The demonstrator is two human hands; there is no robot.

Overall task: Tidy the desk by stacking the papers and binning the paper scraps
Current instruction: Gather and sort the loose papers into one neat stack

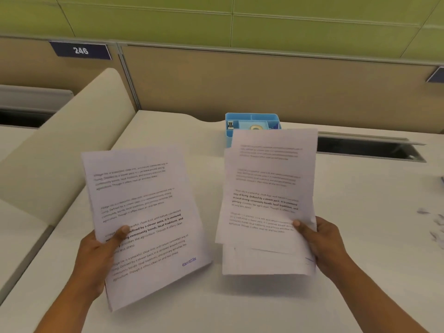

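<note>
Two bundles of printed white sheets are held up above the white desk [264, 306]. My left hand [96, 255] grips the left bundle of papers [144, 212] by its left edge, thumb on the text; a blue stamp mark shows at its lower right. My right hand [322, 241] grips the right bundle of papers [269, 195] by its right edge; its sheets are uneven, lower ones sticking out at the bottom. Small paper scraps [434, 224] lie on the desk at the far right edge.
A blue desk organiser [252, 118] with tape and small items stands at the back, partly hidden by the right bundle. A beige divider panel [72, 145] rises on the left. A cable slot [365, 147] opens at the back right. A partition wall runs behind.
</note>
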